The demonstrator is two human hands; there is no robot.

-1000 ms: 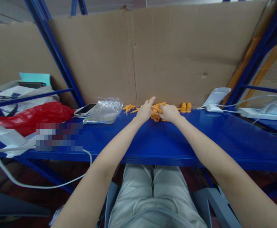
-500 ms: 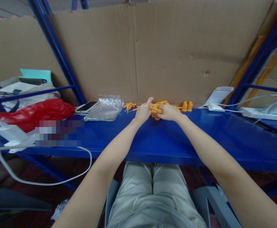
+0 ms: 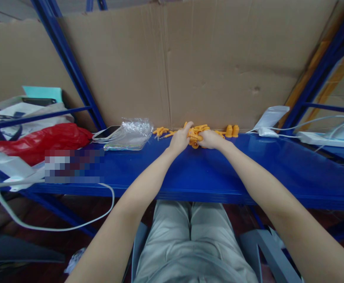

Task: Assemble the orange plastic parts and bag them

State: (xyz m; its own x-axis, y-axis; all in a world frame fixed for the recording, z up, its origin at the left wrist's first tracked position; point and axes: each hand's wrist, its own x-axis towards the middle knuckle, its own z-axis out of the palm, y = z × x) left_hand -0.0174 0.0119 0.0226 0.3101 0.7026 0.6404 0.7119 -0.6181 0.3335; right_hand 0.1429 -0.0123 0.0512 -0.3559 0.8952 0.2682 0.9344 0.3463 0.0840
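Both my arms reach across the blue shelf to a pile of small orange plastic pieces at its back edge, against the cardboard wall. My left hand is curled on the left side of the pile, thumb raised, fingers closed around orange pieces. My right hand is closed on the right side of the pile, pinching an orange piece between the two hands. More orange pins lie to the left. Two upright orange caps stand to the right.
A crumpled clear plastic bag and a phone lie left of the pile. Further left are a red bag, papers and a white cable. A white pouch and a power strip sit at the right.
Both hands have stayed at the orange pile, shifting slightly within it. The left thumb has lifted a little and the right hand has closed nearer the left.
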